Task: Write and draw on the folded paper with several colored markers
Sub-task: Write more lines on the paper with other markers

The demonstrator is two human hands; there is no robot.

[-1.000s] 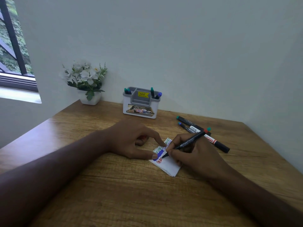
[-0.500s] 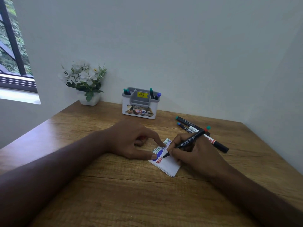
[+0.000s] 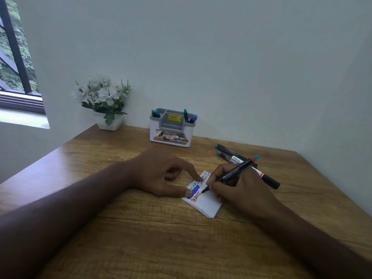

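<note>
A small folded white paper (image 3: 207, 204) lies on the wooden table (image 3: 161, 238), bearing green, blue and red scribbles along its left part. My left hand (image 3: 161, 176) pins the paper's left edge with the tips of the index finger and thumb. My right hand (image 3: 239, 190) grips a black marker (image 3: 231, 174) with a red and green end; its tip touches the paper next to the blue patch. Three more markers (image 3: 233, 156) lie on the table behind my right hand, partly hidden by it.
A white and grey pen holder (image 3: 171, 135) with several markers stands at the back by the wall. A white pot of white flowers (image 3: 104, 103) sits at the back left corner. A window is at the far left.
The marker tip has moved slightly to the right on the paper, away from the blue patch. My left hand stays in place on the paper.
</note>
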